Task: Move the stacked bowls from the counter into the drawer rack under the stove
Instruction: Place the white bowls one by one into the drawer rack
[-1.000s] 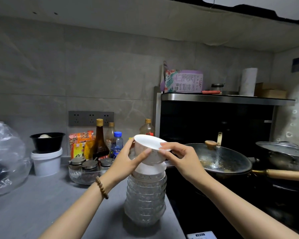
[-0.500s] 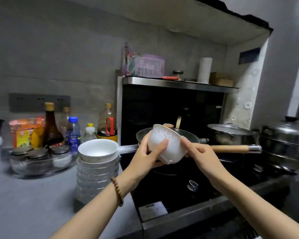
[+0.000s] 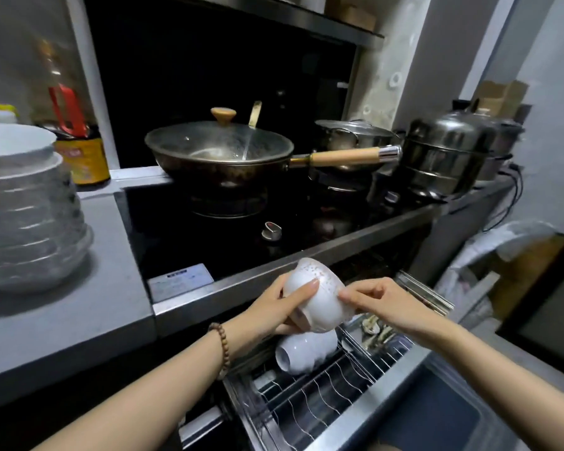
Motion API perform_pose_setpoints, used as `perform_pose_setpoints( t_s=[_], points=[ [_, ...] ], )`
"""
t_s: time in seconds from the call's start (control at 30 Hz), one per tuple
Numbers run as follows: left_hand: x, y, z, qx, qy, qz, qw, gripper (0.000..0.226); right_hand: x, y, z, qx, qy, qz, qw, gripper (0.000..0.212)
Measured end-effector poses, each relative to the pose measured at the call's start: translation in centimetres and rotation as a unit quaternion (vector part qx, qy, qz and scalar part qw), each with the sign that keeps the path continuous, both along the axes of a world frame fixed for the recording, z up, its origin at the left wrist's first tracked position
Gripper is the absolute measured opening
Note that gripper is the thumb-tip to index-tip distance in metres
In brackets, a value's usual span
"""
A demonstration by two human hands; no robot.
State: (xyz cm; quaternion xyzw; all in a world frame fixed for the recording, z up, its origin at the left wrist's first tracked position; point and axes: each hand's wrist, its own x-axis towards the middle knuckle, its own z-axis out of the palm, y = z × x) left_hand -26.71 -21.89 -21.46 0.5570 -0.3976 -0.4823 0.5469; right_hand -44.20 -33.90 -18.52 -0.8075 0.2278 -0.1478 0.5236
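A white bowl (image 3: 319, 296) is tipped on its side just below the stove's front edge, over the pulled-out wire drawer rack (image 3: 323, 402). My left hand (image 3: 274, 307) grips its foot and lower wall. My right hand (image 3: 378, 299) pinches its rim from the right. Under it, white bowls (image 3: 303, 353) stand on edge in the rack's wire slots. The stack of bowls (image 3: 26, 209), white ones on top of clear ribbed ones, stands on the grey counter (image 3: 79, 314) at the left edge.
A lidded wok (image 3: 220, 154) with a wooden handle sits on the black stove (image 3: 228, 236), with steel pots (image 3: 450, 154) to its right. A stove knob (image 3: 272, 230) is near the front edge. Bottles (image 3: 79, 148) stand behind the stack. Dishes (image 3: 375, 328) lie deeper in the rack.
Both hands have carried the white bowl from above the stack rightward and down, past the stove's front edge, to just above the drawer rack. The bowl has been tipped onto its side.
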Motion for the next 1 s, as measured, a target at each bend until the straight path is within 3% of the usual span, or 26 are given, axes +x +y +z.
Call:
perform_pose_setpoints(
  t_s=[0.17, 0.3, 0.47, 0.6, 1.0],
  points=[
    [-0.6, -1.4, -6.8, 0.086, 0.0, -0.014, 0.996, 0.075, -0.8, -0.7, -4.8, 0.037, 0.052, 0.019, 0.998, 0.022],
    [-0.5, -1.9, -10.6, 0.145, 0.053, 0.001, 0.988, 0.077, -0.1, -1.6, -8.9, 0.063, 0.089, 0.003, 0.994, 0.019],
    [0.9, -2.3, -14.4, 0.171, 0.115, 0.05, 0.977, 0.06, 2.3, -2.6, -13.1, 0.081, 0.125, 0.005, 0.989, 0.025],
    [2.5, -2.8, -17.6, 0.202, 0.092, 0.054, 0.974, 0.032, 4.3, -3.6, -16.0, 0.099, 0.151, 0.009, 0.984, 0.022],
    [4.7, -5.9, -23.9, 0.273, 0.047, 0.077, 0.958, 0.039, 7.6, -7.1, -21.1, 0.178, 0.216, 0.016, 0.96, 0.009]
  ],
)
